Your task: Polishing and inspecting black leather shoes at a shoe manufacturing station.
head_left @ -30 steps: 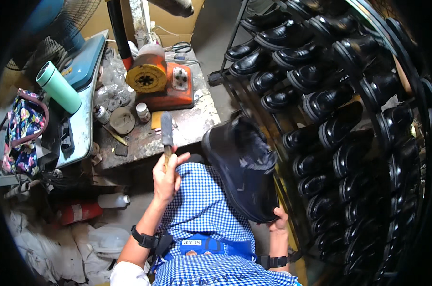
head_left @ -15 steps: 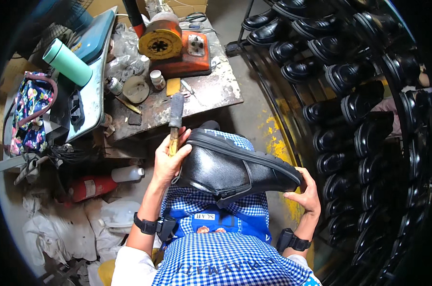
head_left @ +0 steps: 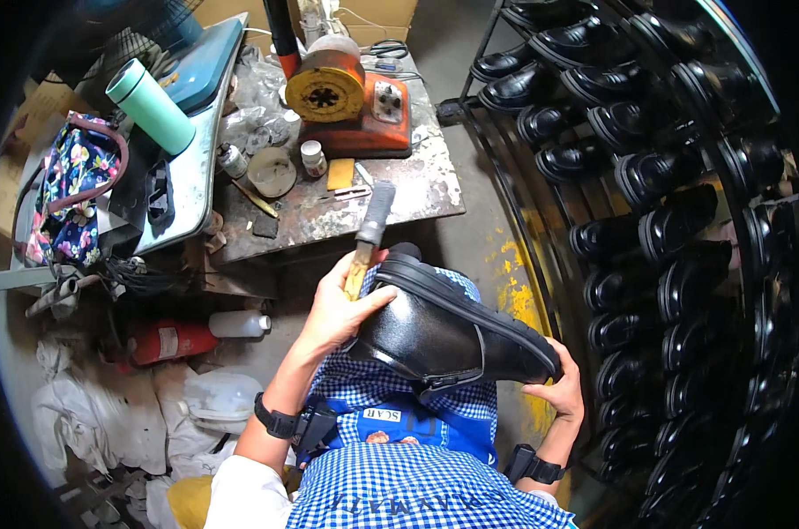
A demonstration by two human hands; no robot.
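We hold a black boot (head_left: pixel 457 331) across our lap: left hand (head_left: pixel 338 309) grips a hammer (head_left: pixel 367 236) w/ its heel end, right hand (head_left: pixel 558 388) cups the toe. Surface (head_left: pixel 417 189) edge sits just ahead; shoe rack (head_left: pixel 646 203) crowds our right.

A white label patch (head_left: pixel 381 414) is seen on the blue apron, and cardboard boxes (head_left: pixel 384 12) behind the bench.
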